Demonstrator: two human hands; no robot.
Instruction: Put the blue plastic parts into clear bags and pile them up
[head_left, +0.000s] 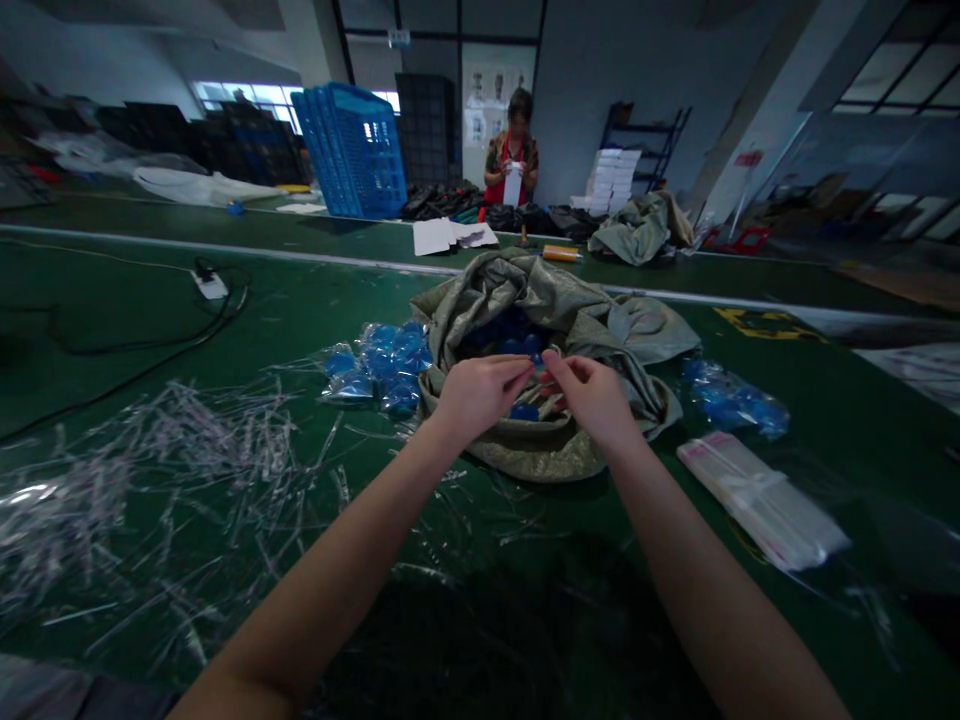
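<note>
Both hands meet over the open mouth of a grey-green woven sack [525, 458], which lies slumped on the green table. My left hand [480, 392] has its thumb and fingers pressed together; what they pinch is too small to make out. Close beside it, my right hand [592, 396] also pinches with thumb and forefinger, and anything between them cannot be made out. Inside the sack are several blue round pieces [525, 411], partly hidden by the hands. Clear bags with blue pieces [397, 360] lie left of the sack, and another such bag [739, 398] lies to its right.
Clear plastic strips [187, 450] litter the table's left side. A stack of clear bags [761, 497] lies at right. Farther left are a power strip [209, 284] and cables. Across the table stand a blue crate [352, 150] and a person [513, 165] holding something white.
</note>
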